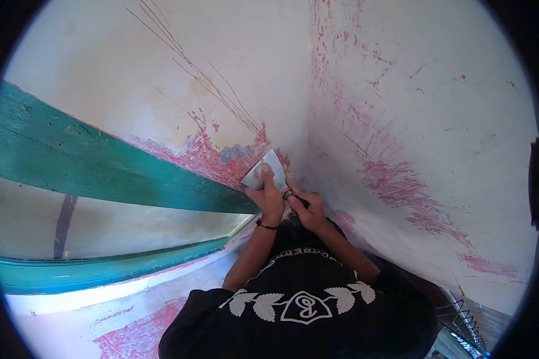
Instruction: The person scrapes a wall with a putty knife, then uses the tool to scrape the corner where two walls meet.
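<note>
Walls, two, meet at upper centre, leaving open surface above my hands; two green bands cross the left. At centre, my right hand grips one scraper; my left hand presses its blade flat, just above the upper band's right end.

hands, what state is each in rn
Left hand: finger laid on the scraper blade, pinching or not can't be told
Right hand: closed around its handle
</note>
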Available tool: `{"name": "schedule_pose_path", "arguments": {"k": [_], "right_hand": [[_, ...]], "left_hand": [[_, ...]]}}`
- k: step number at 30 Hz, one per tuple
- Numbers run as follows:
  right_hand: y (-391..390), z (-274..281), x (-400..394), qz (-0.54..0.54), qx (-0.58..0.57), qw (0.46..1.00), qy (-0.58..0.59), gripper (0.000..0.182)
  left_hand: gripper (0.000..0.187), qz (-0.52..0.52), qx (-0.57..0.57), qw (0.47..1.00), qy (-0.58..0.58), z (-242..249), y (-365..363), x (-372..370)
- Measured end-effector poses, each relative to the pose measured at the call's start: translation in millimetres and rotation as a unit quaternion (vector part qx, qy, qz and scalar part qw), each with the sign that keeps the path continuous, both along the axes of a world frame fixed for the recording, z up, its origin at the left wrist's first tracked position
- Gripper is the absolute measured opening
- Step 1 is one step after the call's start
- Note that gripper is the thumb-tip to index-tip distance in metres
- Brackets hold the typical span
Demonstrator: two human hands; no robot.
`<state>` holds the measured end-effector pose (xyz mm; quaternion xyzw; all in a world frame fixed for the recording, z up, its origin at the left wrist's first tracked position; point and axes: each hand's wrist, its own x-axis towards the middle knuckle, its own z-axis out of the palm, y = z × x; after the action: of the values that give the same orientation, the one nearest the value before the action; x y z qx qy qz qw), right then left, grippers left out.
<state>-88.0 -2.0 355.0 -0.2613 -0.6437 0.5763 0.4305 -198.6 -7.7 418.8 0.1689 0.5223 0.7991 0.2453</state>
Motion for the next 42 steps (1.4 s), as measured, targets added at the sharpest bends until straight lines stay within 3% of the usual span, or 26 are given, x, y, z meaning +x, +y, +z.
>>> {"name": "schedule_pose_path", "arguments": {"k": [4,8,10,16,19,22,26,30,37,40,42], "right_hand": [[-2.1,24.5,0.1,-0.001,-0.011,1.0,0.011,0.045],[-1.0,3.5,11.0,0.034,-0.048,0.996,-0.062,0.045],[-3.6,11.8,5.8,0.005,-0.005,1.0,-0.008,0.045],[-4.8,12.9,2.7,-0.011,0.006,0.999,0.033,0.045],[-10.8,8.9,4.1,-0.008,-0.011,1.0,0.019,0.045],[-10.9,18.0,9.5,0.004,-0.039,0.999,-0.005,0.045],[-9.9,3.1,4.6,-0.006,-0.014,1.0,0.002,0.045],[-2.7,2.6,-1.2,-0.007,-0.006,1.0,0.003,0.045],[3.6,23.6,1.0,-0.008,0.014,0.999,0.03,0.046],[-3.3,-4.7,1.1,-0.02,0.034,0.999,0.007,0.047],[-6.4,-14.9,1.4,-0.023,0.035,0.999,-0.003,0.048]], "left_hand": [[0.031,-0.032,0.026,0.999,0.022,20.6,-0.5,-4.5],[0.034,0.02,-0.001,1.0,0.02,-16.4,0.4,-3.7],[0.035,0.019,0.002,1.0,-0.013,-11.3,-1.3,0.9],[0.035,-0.038,-0.031,0.998,0.046,-8.1,-1.4,-8.8],[0.033,-0.013,0.026,0.998,-0.05,-14.1,0.6,1.3],[0.033,-0.053,0.013,0.995,-0.081,-8.4,-3.5,-1.7],[0.034,-0.018,-0.016,0.999,-0.035,-43.8,-2.4,-10.5],[0.035,-0.01,-0.003,1.0,-0.018,7.4,-1.1,2.2],[0.036,-0.088,0.089,0.992,-0.015,20.6,8.0,-3.1],[0.037,0.002,-0.04,0.999,0.018,-7.4,-1.5,2.5],[0.038,0.029,-0.063,0.995,0.076,-28.0,0.0,-3.2]]}}
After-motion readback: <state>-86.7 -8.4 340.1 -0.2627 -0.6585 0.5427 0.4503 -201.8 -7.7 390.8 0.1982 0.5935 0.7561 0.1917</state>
